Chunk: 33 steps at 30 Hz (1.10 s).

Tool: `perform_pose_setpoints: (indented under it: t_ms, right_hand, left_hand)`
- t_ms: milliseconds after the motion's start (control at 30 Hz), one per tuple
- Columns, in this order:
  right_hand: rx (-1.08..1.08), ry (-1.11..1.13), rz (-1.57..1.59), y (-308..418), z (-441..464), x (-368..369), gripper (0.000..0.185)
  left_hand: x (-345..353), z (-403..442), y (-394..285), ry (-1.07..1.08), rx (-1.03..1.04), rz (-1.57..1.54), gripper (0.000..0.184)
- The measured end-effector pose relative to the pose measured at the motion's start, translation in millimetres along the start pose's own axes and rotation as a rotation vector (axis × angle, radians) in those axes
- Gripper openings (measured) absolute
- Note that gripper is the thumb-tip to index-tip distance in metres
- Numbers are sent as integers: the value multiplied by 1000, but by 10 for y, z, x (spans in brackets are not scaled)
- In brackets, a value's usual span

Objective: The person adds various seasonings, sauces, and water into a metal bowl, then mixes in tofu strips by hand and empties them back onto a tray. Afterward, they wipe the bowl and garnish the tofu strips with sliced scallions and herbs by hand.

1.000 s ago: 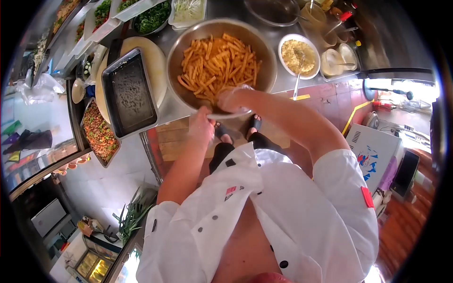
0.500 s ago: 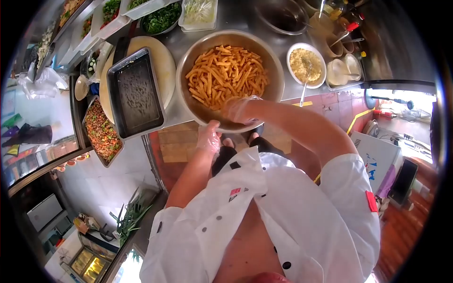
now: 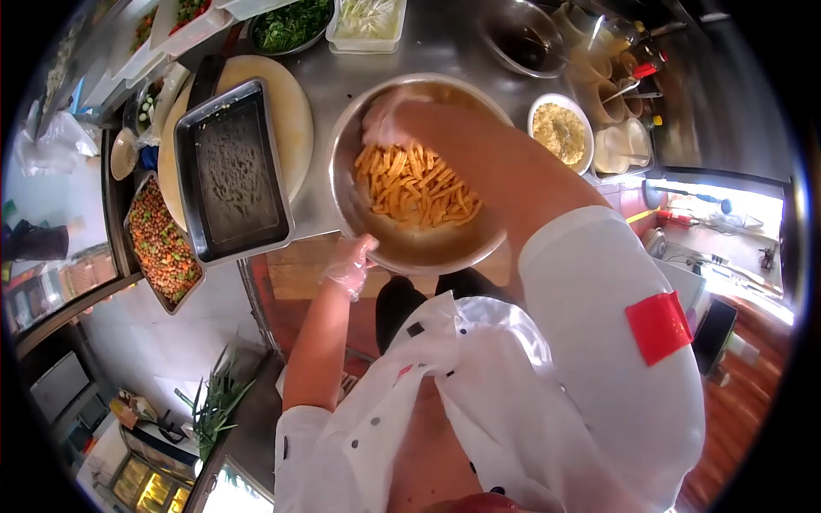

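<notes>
A large steel mixing bowl (image 3: 339, 184) at the front edge of the counter holds a heap of orange-brown strips (image 3: 415, 188) that look like fries. My left hand (image 3: 349, 258), in a clear plastic glove, grips the near left rim of the bowl. Over the far left part of the bowl, my gloved right hand (image 3: 389, 120) is at the far edge of the strips. It is blurred, and its fingers are partly hidden behind the wrist and forearm, so their pose is unclear. Bare steel shows in the bowl on the near side of the strips.
Left of the bowl, a dark rectangular tray (image 3: 231, 171) lies on a round cutting board (image 3: 291, 111). Beyond it is a tray of diced mixed vegetables (image 3: 162, 248). A white bowl of minced garlic-like pieces (image 3: 558, 132) and a steel bowl of dark liquid (image 3: 522, 38) stand right.
My right hand has moved from the near side of the bowl to its far left side. The strips are shifted and spread differently. My left hand stays at the rim.
</notes>
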State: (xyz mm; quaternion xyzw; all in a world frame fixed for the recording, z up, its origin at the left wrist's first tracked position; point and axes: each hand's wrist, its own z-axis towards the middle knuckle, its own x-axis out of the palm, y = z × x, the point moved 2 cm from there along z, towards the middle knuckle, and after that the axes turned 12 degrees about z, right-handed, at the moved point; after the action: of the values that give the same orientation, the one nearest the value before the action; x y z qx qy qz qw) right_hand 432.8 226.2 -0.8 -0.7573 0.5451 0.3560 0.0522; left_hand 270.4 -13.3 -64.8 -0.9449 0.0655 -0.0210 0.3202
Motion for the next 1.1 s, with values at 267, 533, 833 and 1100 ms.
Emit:
perform_pose_setpoints:
  t_ms: [267,533,833,1100]
  right_hand:
    - [541,-501,552,-1758,-177,1649,42]
    - [305,-172,252,-368,-695,1834,25]
    - [-173,56,754,330,-1456,1230,31]
    - [-161,-448,413,45,-940,1130,44]
  left_hand:
    - [106,322,-86,-35,-54,-412,9]
    - [565,388,74,81,-75,-378,9]
    - [313,-560,82,-159,-128,-542,16]
    - [485,-726,357,-48,-8,-654,21]
